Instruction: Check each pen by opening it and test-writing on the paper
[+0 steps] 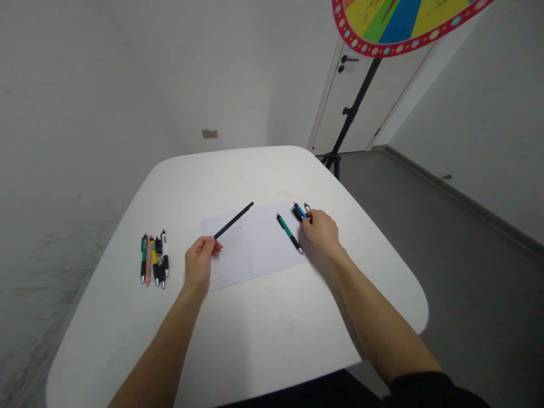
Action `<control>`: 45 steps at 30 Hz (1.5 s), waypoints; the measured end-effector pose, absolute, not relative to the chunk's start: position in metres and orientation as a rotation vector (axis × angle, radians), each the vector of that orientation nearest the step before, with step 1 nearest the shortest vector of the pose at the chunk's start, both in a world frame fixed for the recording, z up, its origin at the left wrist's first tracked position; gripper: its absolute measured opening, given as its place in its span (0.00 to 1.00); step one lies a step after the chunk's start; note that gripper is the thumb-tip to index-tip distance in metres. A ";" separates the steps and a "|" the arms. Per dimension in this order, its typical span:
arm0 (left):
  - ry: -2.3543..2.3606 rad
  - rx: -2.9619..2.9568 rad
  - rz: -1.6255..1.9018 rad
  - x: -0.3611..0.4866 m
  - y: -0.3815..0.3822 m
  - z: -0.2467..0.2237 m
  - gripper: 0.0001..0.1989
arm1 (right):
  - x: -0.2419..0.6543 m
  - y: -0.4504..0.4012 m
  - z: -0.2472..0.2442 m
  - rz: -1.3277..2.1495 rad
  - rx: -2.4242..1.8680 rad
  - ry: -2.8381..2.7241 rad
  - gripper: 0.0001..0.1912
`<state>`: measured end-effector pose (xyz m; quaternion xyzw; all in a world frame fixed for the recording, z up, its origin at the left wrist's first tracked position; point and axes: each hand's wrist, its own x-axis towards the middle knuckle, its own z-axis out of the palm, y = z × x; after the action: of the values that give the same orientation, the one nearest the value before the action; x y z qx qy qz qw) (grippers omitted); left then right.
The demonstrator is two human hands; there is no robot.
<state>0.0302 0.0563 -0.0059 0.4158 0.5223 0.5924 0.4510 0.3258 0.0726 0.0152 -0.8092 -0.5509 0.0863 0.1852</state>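
Taking the clock from the middle of the paper sheet, a dark sleeve is nearest, at four o'clock. Ahead of it spreads the white worktop. At nine o'clock, well apart from the sheet, lies a group of pens: a green pen, a pink pen, a yellow pen, a white pen and some darker ones. Between them and the sheet's middle, the left hand has its grip pinched on a slim black pen, which points between one and two o'clock above the sheet. A green-and-black pen lies at three o'clock, tip toward five. Just beyond, the right hand touches a small cluster including a blue pen; whether its grip is closed on any, I cannot tell. Farther off, at one o'clock, a black stand and colourful wheel stand before a door.
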 end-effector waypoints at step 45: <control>1.194 0.772 1.665 0.021 0.064 -0.008 0.19 | 0.254 0.100 0.025 1.324 -0.876 -0.557 0.24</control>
<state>0.0213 0.0639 -0.0085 0.3134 0.4847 0.6760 0.4582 0.2541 0.0997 0.0247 -0.3883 -0.2467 0.5868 0.6664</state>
